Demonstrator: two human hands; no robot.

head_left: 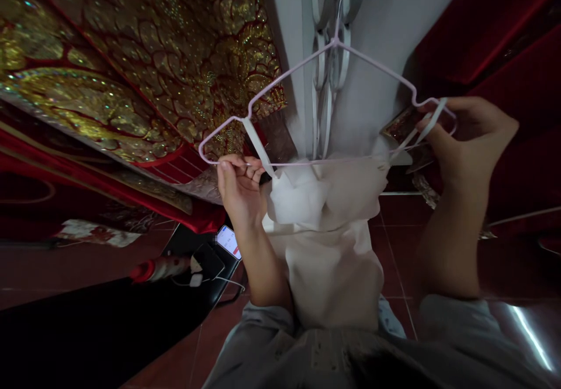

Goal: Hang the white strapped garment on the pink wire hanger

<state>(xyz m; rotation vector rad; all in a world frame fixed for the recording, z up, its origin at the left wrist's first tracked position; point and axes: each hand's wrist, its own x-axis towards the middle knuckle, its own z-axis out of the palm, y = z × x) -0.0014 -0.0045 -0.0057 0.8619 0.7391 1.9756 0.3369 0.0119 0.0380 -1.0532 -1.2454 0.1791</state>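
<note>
A pale pink wire hanger [293,75] is held up in front of me, its hook pointing away. From it hangs a white dress [328,260] with a ruffled top, draped down toward my lap. One white strap [258,143] loops over the hanger's left shoulder, by the notch. My left hand [241,187] pinches the hanger's lower left bar beside that strap. At the right end, my right hand [464,138] is closed with thumb and fingers on the other white strap [433,123], which lies across the hanger's right loop.
Red and gold sequined garments [175,56] hang at the left; dark red cloth [504,68] hangs at the right. White chain-like metal loops [324,85] hang along the pale wall ahead. On a black seat lie a lit phone [228,242], a charger [195,280] and a red-capped bottle [160,268].
</note>
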